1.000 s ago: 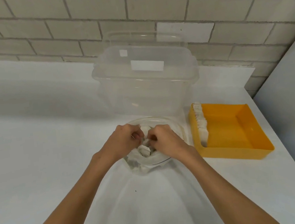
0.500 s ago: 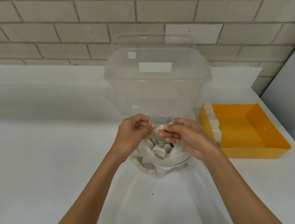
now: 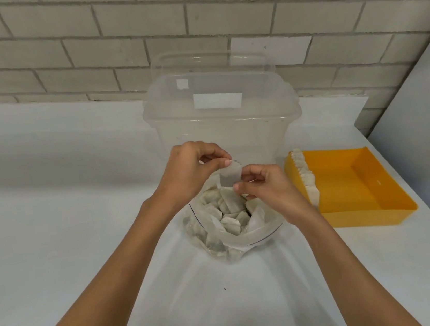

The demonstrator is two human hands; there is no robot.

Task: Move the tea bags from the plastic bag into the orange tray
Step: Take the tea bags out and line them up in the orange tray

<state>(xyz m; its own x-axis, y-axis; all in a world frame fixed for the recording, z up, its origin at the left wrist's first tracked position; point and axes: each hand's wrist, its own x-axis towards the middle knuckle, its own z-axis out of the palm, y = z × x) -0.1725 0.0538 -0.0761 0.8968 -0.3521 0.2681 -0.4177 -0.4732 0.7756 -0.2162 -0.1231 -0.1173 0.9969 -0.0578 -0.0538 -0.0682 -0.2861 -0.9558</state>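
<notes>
Both hands meet above the open mouth of the bag (image 3: 244, 236) and share one tea bag (image 3: 229, 175). The left hand (image 3: 189, 171) pinches its upper left corner between thumb and forefinger, with the other fingers curled in. The right hand (image 3: 265, 187) pinches its lower right edge the same way, fingers bent close together. The tea bag hangs between them with its flat face to the camera, clear of the bag below and just in front of the tub (image 3: 220, 124). The bag stands on the table (image 3: 53, 223), on the near side of the tub. Its mouth is folded wide, a thin blue line runs along its rim, and it is stuffed with a loose heap (image 3: 228, 212) of pale tea bags. The orange tray (image 3: 359, 180) lies to the right of the bag, apart from it and near the table's right edge. A row (image 3: 306, 178) of tea bags stands on edge along the tray's left wall. The clear tub carries a white label (image 3: 218, 100) and stands toward the far edge, where the table meets a brick wall (image 3: 112, 40). A grey panel (image 3: 422, 137) rises along the table's right edge.
</notes>
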